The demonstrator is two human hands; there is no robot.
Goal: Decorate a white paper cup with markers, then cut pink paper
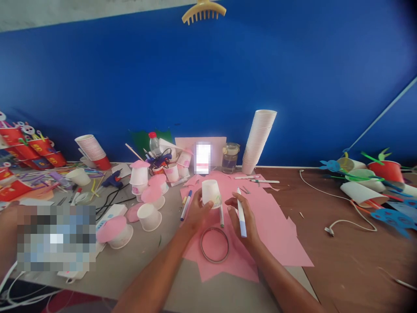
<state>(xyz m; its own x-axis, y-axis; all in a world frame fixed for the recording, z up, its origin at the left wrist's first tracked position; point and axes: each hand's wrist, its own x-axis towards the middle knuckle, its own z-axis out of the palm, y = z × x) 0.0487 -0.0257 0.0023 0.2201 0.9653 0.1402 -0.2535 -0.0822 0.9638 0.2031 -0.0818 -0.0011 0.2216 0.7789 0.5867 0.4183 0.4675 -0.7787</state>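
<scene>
My left hand [197, 213] is closed around a small white paper cup [211, 193], held upside down just above the pink paper sheets [276, 234]. My right hand [243, 219] grips a white marker with a pale blue end [241, 214], its tip pointing up beside the cup. A thin metal ring [214, 244] lies on the pink paper just below both hands. A grey pen [221, 216] lies between my hands.
A tall leaning stack of white cups [259, 141] and a glass jar [230, 158] stand at the back. Pink-topped cups [148, 204], a blue glue gun [112, 179] and pens lie to the left. Red cups [29, 150] fill the far left. Decorated cups [365, 184] and a white cable [345, 217] lie right.
</scene>
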